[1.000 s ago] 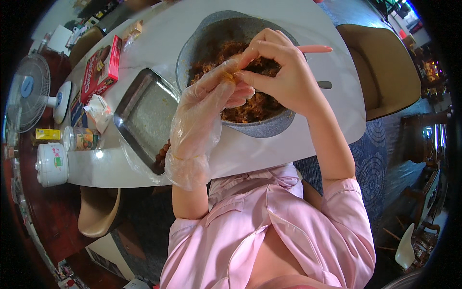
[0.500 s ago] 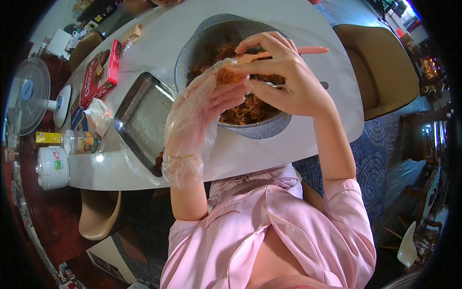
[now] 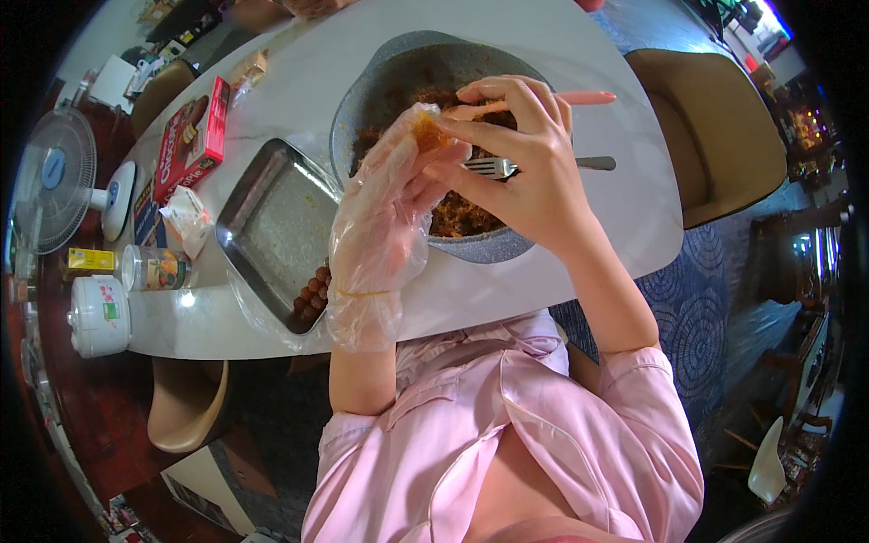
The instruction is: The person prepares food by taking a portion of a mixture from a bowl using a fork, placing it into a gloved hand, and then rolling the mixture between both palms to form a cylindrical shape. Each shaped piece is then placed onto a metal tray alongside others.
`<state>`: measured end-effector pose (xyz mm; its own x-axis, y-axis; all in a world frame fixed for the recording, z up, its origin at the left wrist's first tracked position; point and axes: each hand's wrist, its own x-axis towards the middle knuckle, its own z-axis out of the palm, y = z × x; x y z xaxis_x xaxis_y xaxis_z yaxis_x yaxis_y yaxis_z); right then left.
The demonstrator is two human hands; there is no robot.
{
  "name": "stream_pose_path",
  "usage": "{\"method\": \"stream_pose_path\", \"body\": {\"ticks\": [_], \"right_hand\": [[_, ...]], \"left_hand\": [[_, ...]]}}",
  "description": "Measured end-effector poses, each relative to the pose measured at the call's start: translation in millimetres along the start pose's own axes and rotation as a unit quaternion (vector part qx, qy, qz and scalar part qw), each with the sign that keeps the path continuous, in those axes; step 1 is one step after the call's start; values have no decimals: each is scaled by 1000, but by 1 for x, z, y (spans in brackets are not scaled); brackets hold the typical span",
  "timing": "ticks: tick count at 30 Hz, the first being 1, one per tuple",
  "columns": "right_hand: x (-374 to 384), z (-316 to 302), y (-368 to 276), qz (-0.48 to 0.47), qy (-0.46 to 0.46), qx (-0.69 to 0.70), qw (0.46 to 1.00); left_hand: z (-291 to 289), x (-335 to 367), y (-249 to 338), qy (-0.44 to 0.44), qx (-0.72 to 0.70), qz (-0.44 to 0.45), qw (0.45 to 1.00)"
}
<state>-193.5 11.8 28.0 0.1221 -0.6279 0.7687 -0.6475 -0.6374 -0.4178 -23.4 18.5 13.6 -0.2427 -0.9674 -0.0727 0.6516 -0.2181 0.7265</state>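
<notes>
Over the grey speckled pot (image 3: 493,251), my left hand (image 3: 385,204) wears a clear plastic glove with a band at the wrist. Its cupped fingers hold a small orange-brown lump of food (image 3: 429,136). My bare right hand (image 3: 529,145) comes in from the right, its fingers bent and apart; the index fingertip touches the lump's edge, and the thumb tip meets the gloved fingers. Inside the pot is a brown shredded food mixture (image 3: 462,215), partly hidden by my hands. A fork (image 3: 593,163) and a pink-handled utensil (image 3: 588,97) lie across the pot behind my right hand.
Left of the pot lies a rectangular metal tray (image 3: 262,213) with several brown balls (image 3: 312,294) at its near corner. Farther left are a red box (image 3: 193,140), a crumpled white packet (image 3: 186,222), a clear jar (image 3: 156,268), a white container (image 3: 98,315) and a fan (image 3: 54,172).
My left hand has shifted slightly right, uncovering more brown balls in the tray. My right hand has drawn a little left and turned, and more of the fork shows.
</notes>
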Motion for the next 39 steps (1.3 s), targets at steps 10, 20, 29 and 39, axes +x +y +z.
{"method": "stream_pose_path", "body": {"ticks": [10, 20, 29, 39], "right_hand": [[2, -9, 18, 149, -20, 220, 964], [2, -1, 9, -16, 9, 47, 999], [2, -5, 24, 68, 4, 124, 990], [3, -4, 23, 43, -51, 109, 992]], "left_hand": [[-9, -4, 6, -118, 28, -51, 991], [-4, 13, -12, -4, 20, 15, 1000], [14, -5, 4, -46, -24, -62, 997], [-1, 11, -19, -64, -93, -31, 993]]}}
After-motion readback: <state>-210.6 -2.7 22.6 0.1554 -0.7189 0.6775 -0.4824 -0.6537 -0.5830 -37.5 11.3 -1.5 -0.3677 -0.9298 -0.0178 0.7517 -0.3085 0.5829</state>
